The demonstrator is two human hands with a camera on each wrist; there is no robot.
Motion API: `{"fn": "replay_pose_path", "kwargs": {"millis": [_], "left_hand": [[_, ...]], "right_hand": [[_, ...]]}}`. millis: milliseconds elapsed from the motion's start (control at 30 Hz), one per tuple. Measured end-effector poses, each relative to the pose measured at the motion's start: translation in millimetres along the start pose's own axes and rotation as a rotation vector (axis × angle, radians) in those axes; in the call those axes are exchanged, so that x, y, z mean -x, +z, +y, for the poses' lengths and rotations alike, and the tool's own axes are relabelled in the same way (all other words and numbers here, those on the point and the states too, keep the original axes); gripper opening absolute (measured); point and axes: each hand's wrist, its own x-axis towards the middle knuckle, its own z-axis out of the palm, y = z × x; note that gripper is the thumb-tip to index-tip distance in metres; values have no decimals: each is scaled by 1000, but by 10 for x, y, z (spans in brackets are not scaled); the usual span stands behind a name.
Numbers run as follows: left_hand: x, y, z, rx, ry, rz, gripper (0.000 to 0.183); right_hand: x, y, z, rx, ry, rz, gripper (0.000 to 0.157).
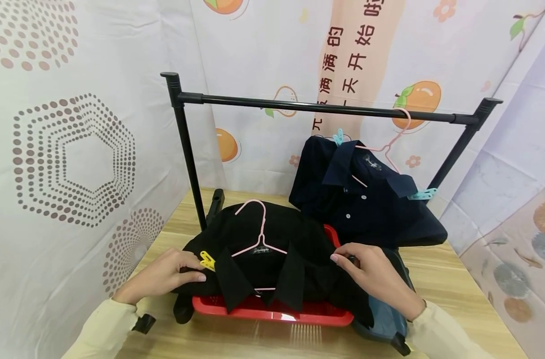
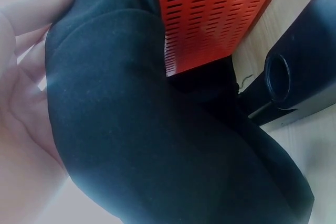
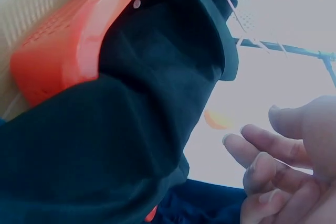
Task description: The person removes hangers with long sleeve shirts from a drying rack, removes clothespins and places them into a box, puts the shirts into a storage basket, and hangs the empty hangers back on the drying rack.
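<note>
A black collared shirt (image 1: 272, 224) lies over a red basket (image 1: 272, 315), with a pink hanger (image 1: 262, 229) inside its collar. A yellow clothespin (image 1: 207, 261) is on the shirt's left-side shoulder. My left hand (image 1: 176, 271) is right beside this clothespin, thumb and fingers apart over the black cloth; the left wrist view shows its palm against a sleeve (image 2: 110, 87), with some fingers hidden behind. My right hand (image 1: 368, 264) hovers by the opposite shoulder, its fingers loosely bent and holding nothing in the right wrist view.
A black clothes rack (image 1: 299, 105) stands behind. From its bar hangs a navy shirt (image 1: 366, 199) on a second pink hanger (image 1: 391, 142), with light-blue clothespins (image 1: 422, 194) at its shoulders. A dark blue-grey container (image 1: 382, 314) stands right of the basket on the wooden table (image 1: 438, 289).
</note>
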Motion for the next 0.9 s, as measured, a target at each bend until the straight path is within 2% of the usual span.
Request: {"fn": "replay_pose_path", "kwargs": {"millis": [167, 533, 700, 900], "left_hand": [[-7, -2, 12, 5, -5, -7, 11], [8, 18, 39, -7, 28, 9, 20], [-3, 11, 48, -14, 22, 14, 25], [-5, 9, 44, -27, 26, 12, 23]], "right_hand": [[-41, 26, -81, -39, -16, -29, 10], [-174, 108, -270, -114, -67, -115, 14], [-232, 156, -345, -121, -124, -114, 10], [-301, 244, -429, -126, -184, -115, 11]]}}
